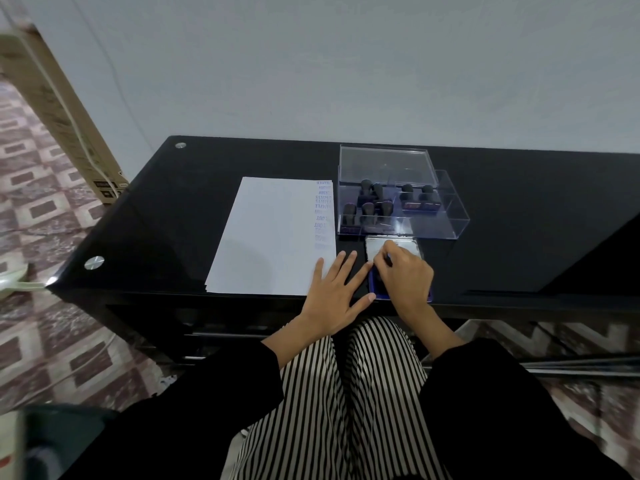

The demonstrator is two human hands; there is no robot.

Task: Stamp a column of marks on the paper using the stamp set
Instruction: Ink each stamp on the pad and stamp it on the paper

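The black worktop (173,220) fills the middle of the frame. Its far edge meets a pale wall (346,64), its left corner points to the lower left, and its near edge runs just below the two hands. The left third of the worktop, between that corner and the paper (270,237), is bare glossy surface, as is the stretch to the right of the clear box (446,220). Off the left edge there is patterned floor (52,209), and a tall cardboard carton (62,112) leans at the upper left.

The paper lies centre-left with its near edge close to the worktop's near edge. A column of blue marks (322,216) runs down its right margin from the top and ends above the left hand (334,292). That hand lies flat with its fingers spread and straight, over the paper's lower right corner and the worktop beside it.

Just right of the paper's upper part is the clear box, which holds dark-handled stamps (367,202) in its compartments; its clear lid (384,164) stands behind it. Below the box the ink pad (375,287) lies open, its metal cover (381,247) folded back toward the box.

The right hand (408,278) sits over the ink pad with its fingers curled, pinching a dark stamp (389,260) that is mostly hidden. The two hands lie close together, the left fingertips near the pad's left edge.
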